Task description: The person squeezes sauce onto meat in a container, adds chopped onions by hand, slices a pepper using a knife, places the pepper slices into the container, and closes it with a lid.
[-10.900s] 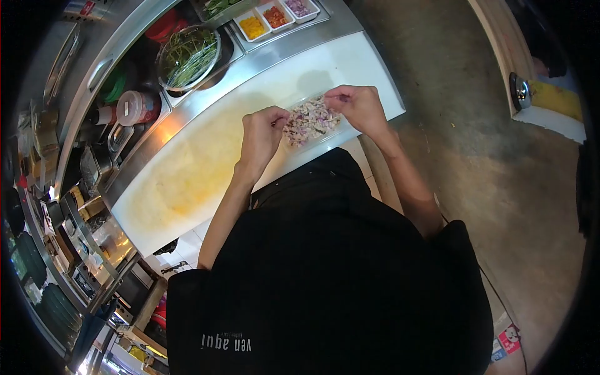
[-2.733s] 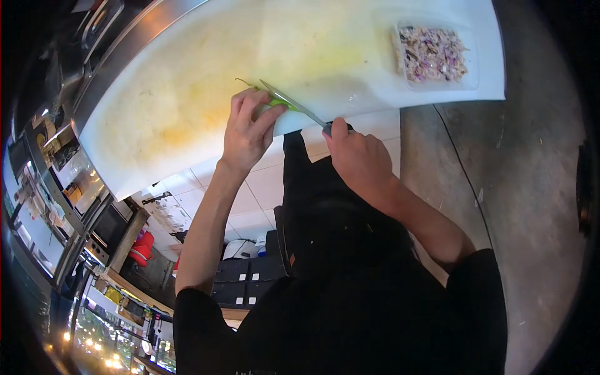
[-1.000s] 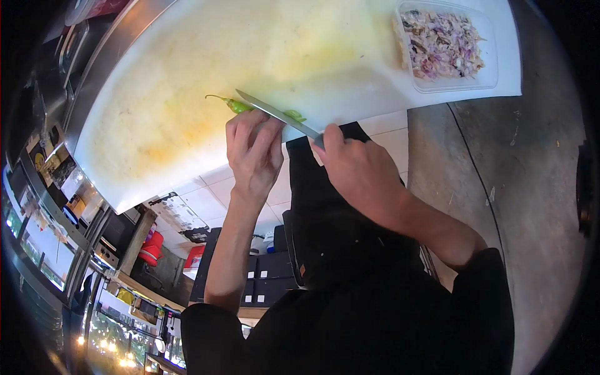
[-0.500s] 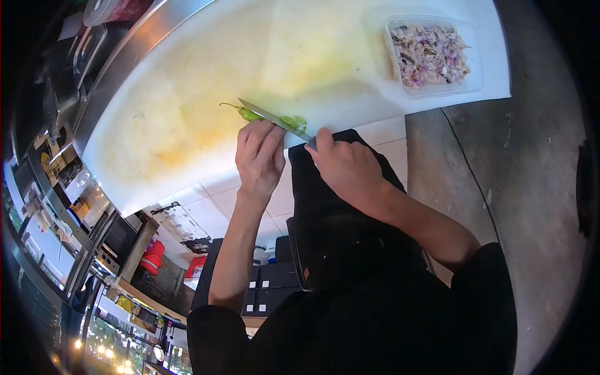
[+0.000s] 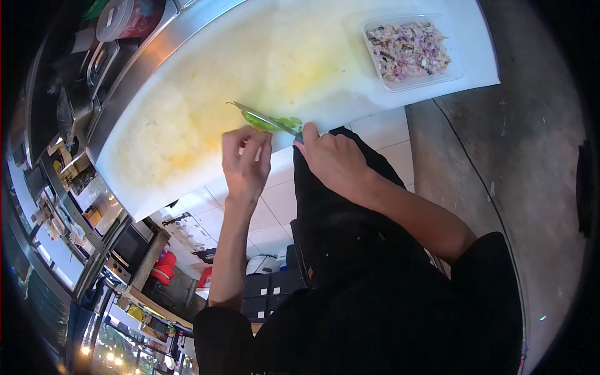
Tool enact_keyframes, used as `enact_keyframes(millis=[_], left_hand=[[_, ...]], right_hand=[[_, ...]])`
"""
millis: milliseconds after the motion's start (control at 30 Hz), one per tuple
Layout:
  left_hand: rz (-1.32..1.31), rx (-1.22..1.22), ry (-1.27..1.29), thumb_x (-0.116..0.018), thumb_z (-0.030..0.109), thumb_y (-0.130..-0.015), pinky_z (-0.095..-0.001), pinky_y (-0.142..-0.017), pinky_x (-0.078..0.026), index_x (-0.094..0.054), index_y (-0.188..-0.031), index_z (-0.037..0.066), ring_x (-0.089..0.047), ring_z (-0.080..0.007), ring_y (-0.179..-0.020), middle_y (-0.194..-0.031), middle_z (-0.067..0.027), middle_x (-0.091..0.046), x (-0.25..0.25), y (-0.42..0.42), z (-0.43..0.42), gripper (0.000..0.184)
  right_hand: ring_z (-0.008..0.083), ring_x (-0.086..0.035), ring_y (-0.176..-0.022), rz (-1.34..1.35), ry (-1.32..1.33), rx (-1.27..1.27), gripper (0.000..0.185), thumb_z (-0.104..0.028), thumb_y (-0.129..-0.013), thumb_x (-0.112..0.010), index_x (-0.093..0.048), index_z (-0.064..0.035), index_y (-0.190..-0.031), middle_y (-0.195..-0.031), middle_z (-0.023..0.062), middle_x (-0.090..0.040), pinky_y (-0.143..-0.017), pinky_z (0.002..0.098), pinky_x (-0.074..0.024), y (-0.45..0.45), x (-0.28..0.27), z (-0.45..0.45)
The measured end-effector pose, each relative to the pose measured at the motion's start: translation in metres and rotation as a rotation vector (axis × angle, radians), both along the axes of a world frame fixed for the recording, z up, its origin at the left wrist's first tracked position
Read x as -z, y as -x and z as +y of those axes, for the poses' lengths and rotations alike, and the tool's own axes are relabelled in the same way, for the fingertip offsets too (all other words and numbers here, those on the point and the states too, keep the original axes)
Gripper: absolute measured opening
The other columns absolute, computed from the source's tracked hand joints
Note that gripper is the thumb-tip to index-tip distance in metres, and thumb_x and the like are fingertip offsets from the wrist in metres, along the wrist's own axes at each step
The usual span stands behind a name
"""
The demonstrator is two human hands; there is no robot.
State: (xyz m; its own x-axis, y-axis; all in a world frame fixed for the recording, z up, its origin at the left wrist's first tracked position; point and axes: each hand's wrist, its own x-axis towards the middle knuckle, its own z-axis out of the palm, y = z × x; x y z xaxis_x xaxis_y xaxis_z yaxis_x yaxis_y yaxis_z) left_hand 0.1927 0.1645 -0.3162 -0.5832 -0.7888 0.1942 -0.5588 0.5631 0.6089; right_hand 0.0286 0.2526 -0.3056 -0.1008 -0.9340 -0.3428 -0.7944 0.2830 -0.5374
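My right hand point(image 5: 334, 156) is wrapped around the handle of a kitchen knife point(image 5: 267, 120), whose blade points up and left over the chili. A long green chili point(image 5: 255, 122) lies partly beneath the blade, its thin stem toward the left. Several cut green chili slices point(image 5: 289, 122) sit beside the blade, near the handle end. Just below the chili is my left hand point(image 5: 245, 162), its fingers loosely bent with gaps between them. It appears to hold nothing, though the curled fingertips are partly hidden.
The chili rests on a white, yellow-stained cutting board point(image 5: 206, 81). At its right end stands a clear plastic container point(image 5: 456, 70) of chopped purple-and-white pieces point(image 5: 409, 51). A metal edge point(image 5: 147, 78) runs along the far side, with a lidded tub point(image 5: 128, 19) beyond. A cable point(image 5: 465, 144) crosses the floor.
My left hand has drawn back from the chili, and its fingers have loosened. The knife remains in my right hand over the chili. The whole view has shifted slightly.
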Motion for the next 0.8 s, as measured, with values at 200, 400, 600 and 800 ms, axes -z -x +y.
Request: enact_keyframes(millis=[200,400,600,800], left_hand=[[-0.097,0.102,0.064,-0.076,-0.001,-0.072,-0.0381,-0.077,-0.052,-0.07,-0.09,0.006,-0.058,-0.0296,-0.096,-0.102,-0.0108,-0.062,0.005,0.004,-0.02,0.02],[-0.069,0.134,0.044,-0.075,-0.001,-0.071,-0.0385,-0.079,-0.052,-0.071,-0.092,0.006,-0.057,-0.0301,-0.098,-0.105,-0.0095,-0.061,0.012,-0.002,-0.022,0.023],[-0.05,0.165,0.031,-0.075,-0.002,-0.07,-0.0391,-0.081,-0.051,-0.071,-0.092,0.006,-0.057,-0.0306,-0.098,-0.106,-0.0101,-0.06,0.019,-0.007,-0.024,0.024],[-0.003,0.163,0.056,-0.076,-0.004,-0.067,-0.0394,-0.081,-0.051,-0.071,-0.089,0.005,-0.056,-0.0312,-0.098,-0.105,-0.0108,-0.059,0.027,-0.01,-0.023,0.024]], right_hand=[[0.0358,-0.063,-0.052,-0.003,-0.006,0.002,0.028,-0.029,-0.097,-0.056,-0.047,-0.0029,-0.089,-0.056,0.0161,-0.059,-0.048,0.0438,-0.0517,0.0,-0.009,-0.002],[0.0334,-0.062,-0.05,-0.01,-0.156,0.045,0.028,-0.028,-0.097,-0.057,-0.047,-0.0033,-0.088,-0.055,0.0148,-0.058,-0.046,0.0407,-0.0513,-0.004,-0.05,0.003],[0.0313,-0.063,-0.049,0.095,0.015,-0.011,0.028,-0.028,-0.096,-0.058,-0.046,-0.004,-0.086,-0.052,0.0127,-0.057,-0.044,0.0394,-0.0502,-0.013,0.0,0.001],[0.0293,-0.062,-0.047,0.081,-0.081,0.054,0.03,-0.029,-0.094,-0.061,-0.047,-0.0042,-0.086,-0.052,0.0125,-0.056,-0.042,0.0377,-0.0493,-0.014,-0.042,0.007]])
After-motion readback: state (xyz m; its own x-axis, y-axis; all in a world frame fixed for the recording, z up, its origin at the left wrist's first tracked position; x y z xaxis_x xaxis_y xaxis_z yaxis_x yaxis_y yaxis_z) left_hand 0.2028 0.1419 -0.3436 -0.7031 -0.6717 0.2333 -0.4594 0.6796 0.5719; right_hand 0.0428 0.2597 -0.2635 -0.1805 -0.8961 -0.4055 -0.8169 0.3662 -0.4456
